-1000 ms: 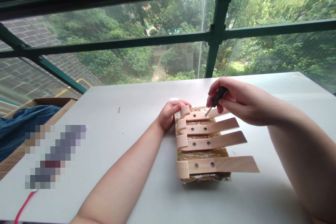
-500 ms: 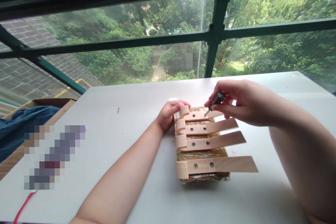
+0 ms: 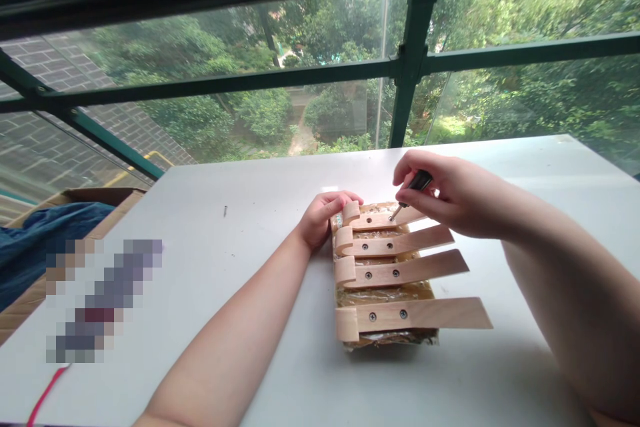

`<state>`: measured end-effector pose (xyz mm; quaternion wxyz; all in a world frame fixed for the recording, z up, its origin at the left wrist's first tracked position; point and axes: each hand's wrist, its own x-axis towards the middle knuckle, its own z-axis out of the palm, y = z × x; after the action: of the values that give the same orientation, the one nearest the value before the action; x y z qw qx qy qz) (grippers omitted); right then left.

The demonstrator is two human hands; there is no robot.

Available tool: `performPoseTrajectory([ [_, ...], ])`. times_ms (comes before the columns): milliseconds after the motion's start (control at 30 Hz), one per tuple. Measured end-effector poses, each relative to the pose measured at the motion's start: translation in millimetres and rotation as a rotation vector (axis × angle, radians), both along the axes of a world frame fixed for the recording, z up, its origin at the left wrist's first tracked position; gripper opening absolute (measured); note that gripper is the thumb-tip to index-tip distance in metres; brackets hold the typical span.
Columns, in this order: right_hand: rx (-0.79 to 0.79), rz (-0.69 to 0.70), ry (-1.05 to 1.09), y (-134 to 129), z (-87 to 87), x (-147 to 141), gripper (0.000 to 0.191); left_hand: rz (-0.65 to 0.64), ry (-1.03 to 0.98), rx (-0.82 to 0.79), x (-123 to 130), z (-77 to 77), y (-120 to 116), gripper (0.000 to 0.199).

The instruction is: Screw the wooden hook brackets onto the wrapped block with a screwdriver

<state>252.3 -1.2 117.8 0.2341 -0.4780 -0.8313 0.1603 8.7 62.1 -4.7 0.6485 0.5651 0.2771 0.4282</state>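
Observation:
On the white table lies a block wrapped in clear brown tape [image 3: 383, 295]. Several pale wooden strips with curled left ends, such as the nearest strip [image 3: 440, 313], lie across it, each with two dark screw spots. My left hand [image 3: 323, 215] is closed around the block's far left corner, some fingertips hidden behind the farthest strip. Pinched in my right hand [image 3: 435, 190] is a screwdriver [image 3: 418, 181] with a black handle. It leans to the right, and its tip meets the right-hand screw [image 3: 391, 219] of the farthest strip.
A loose screw [image 3: 225, 211] lies on the white table [image 3: 270, 180], left of my left hand. A blurred-out object [image 3: 110, 300] with a red cord [image 3: 45, 395] is at the left. Beyond that edge stands a cardboard box [image 3: 125, 197] with blue cloth [image 3: 60, 227]. Green-framed windows rise behind.
My right hand has turned a little on the screwdriver handle, its fingers shifting up and left. The screwdriver tip stays on the same screw. My left hand and the block have not moved.

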Motion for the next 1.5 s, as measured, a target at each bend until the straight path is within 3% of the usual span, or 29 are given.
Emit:
performPoseTrajectory([
  [267,-0.082,0.075,0.223,-3.9,-2.5,-9.1,0.006,-0.006,0.007,0.015,-0.4,-0.6,0.3,0.04],
  [433,-0.124,0.134,0.209,-4.3,-3.4,-11.6,0.004,-0.006,-0.001,0.007,-0.3,0.2,0.3,0.041],
  [633,-0.153,0.183,0.217,-5.7,-1.0,-9.3,0.021,-0.012,-0.007,0.0,-0.2,0.5,0.2,0.04],
  [1000,-0.159,0.028,0.187,-3.8,-2.2,-7.8,0.006,-0.011,0.001,-0.004,-0.7,-0.8,0.7,0.04],
  [1200,-0.133,-0.066,0.231,0.6,-3.7,-6.1,0.023,-0.026,-0.014,0.005,-1.2,-1.0,1.3,0.038],
  [1400,-0.019,-0.155,0.117,3.5,-7.4,-7.2,0.024,-0.024,-0.001,0.01,-1.6,-1.5,2.1,0.038],
  [1500,-0.006,-0.141,0.178,1.8,-8.6,-14.2,0.018,-0.02,-0.007,0.005,-1.4,-1.9,2.0,0.038],
])
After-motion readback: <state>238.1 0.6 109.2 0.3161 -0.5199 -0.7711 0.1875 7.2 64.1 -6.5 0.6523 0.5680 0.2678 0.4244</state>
